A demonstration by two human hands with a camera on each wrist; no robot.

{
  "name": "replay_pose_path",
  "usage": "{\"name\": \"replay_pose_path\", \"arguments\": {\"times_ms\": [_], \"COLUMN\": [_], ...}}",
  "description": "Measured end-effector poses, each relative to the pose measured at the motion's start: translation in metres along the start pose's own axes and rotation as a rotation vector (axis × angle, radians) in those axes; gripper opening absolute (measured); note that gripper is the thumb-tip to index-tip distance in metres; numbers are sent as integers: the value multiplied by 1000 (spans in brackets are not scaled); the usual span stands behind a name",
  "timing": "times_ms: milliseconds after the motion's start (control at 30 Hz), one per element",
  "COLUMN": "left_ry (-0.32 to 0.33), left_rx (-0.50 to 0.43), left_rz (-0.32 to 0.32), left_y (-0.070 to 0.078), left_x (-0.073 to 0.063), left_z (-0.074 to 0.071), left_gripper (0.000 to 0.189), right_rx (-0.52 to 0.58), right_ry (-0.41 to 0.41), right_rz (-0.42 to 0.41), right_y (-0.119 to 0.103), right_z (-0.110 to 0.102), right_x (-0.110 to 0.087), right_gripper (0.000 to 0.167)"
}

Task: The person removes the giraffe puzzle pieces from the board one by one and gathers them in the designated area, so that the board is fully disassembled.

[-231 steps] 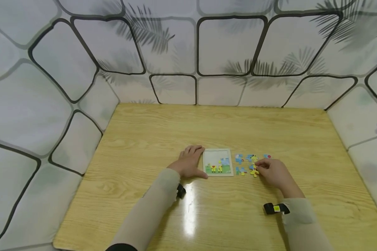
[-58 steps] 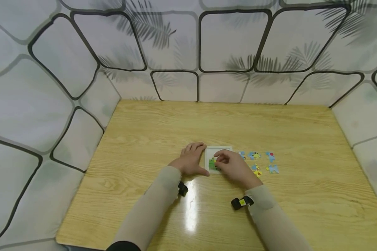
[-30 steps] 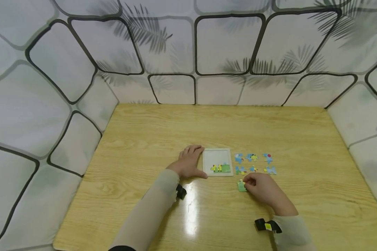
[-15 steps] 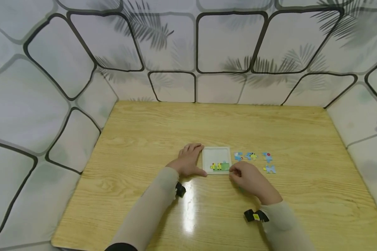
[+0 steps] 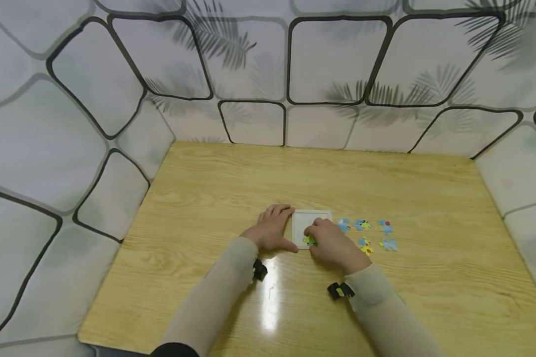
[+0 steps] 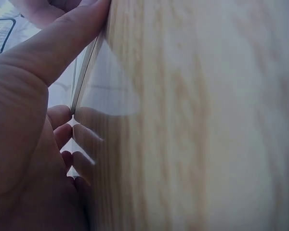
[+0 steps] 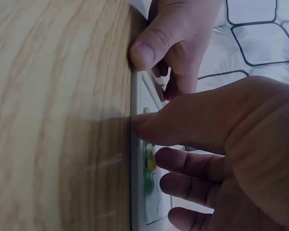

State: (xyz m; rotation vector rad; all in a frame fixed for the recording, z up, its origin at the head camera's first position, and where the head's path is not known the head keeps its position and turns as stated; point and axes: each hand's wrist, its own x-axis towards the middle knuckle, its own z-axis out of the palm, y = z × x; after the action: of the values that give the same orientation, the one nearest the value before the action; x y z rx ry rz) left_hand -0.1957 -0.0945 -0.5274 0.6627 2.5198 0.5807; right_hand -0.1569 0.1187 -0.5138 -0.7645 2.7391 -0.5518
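Note:
My left hand (image 5: pixel 271 229) rests on the table with fingers spread, its fingertips and thumb at the left edge of a small white puzzle tray (image 5: pixel 311 214). Bent over the front of that tray, my right hand (image 5: pixel 334 244) has its thumb and fingers around a green-and-yellow jigsaw piece (image 5: pixel 309 240). In the right wrist view the thumb (image 7: pixel 156 124) lies at the tray's near rim, and green and yellow pieces (image 7: pixel 149 166) show beside the other fingertips. The right hand covers part of the tray; the index fingertip's contact is hidden.
Right of the tray lie several loose pieces: a blue one (image 5: pixel 343 224), a blue-and-yellow one (image 5: pixel 363 225), a blue one with a red dot (image 5: pixel 385 226), a yellow one (image 5: pixel 366 246) and another blue one (image 5: pixel 389 244). A patterned wall (image 5: pixel 254 124) bounds the wooden table.
The right hand set a green piece on the table in front of the loose pieces, then moved left over the tray to the pieces there. The left hand has stayed at the tray's edge.

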Motion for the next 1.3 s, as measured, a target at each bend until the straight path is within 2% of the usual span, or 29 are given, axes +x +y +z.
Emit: {"name": "replay_pose_path", "arguments": {"times_ms": [267,400,633,933,1167,1300], "left_ry": [5,-2,6,-7,3,4], "left_rx": [-11,-8,14,16,8,3], "left_rz": [1,-1,-8,-24,-33,-8], "left_y": [1,0,0,1,-1,0], "left_x": [0,0,2,0,-3,2], "left_z": [-1,0,0,-1,-2,1], "left_gripper": [112,112,113,115,115,115], "right_rx": [151,205,297,323,462,527], "right_ry": [-110,-119,-65,5,98,121], "right_rz": [83,84,58,9,149,199], "right_y": [1,5,16,25,34,55], "right_z": [-8,-7,-6,-7,-4,-14], "right_x": [9,8,3,-7,-25,-48], "right_gripper": [30,28,26,27,12,17]}}
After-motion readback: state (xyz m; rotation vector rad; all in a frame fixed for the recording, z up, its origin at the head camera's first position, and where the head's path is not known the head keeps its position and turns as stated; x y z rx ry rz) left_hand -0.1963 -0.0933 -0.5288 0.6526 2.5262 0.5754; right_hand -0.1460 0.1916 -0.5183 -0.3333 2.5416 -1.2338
